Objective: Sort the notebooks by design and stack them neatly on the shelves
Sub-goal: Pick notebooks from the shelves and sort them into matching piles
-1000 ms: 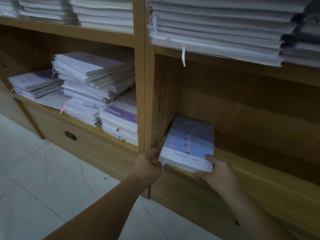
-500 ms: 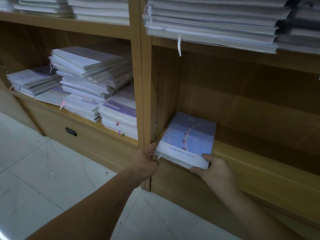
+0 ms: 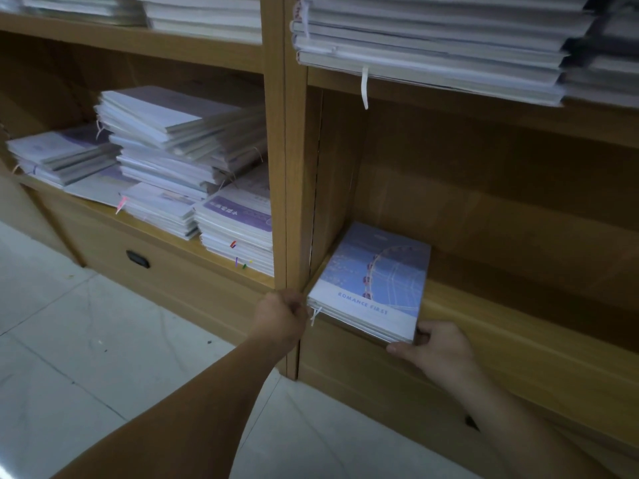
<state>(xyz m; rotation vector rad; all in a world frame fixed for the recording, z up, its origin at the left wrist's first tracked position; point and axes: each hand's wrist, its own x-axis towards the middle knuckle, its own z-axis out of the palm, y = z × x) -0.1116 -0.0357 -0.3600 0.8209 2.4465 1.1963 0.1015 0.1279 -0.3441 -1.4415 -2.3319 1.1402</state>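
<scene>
A small stack of blue notebooks (image 3: 377, 281) with a Ferris wheel and "ROMANCE FIRST" on the top cover lies in the left front corner of the lower right shelf (image 3: 518, 326). My left hand (image 3: 281, 314) grips the stack's front left corner, fingers curled at the edge by a white ribbon. My right hand (image 3: 437, 345) holds the front right corner, thumb on the side and fingers under the edge. The stack overhangs the shelf's front edge slightly.
The lower left shelf holds uneven piles of white and purple notebooks (image 3: 179, 160). Stacks of notebooks (image 3: 432, 46) fill the upper shelves, one white ribbon hanging down. A drawer with a dark handle (image 3: 137, 259) sits below. The floor is white tile (image 3: 86, 357).
The blue stack has shifted slightly, squared toward the shelf's left wall. Both hands stay at its front corners, and the view has drifted a little.
</scene>
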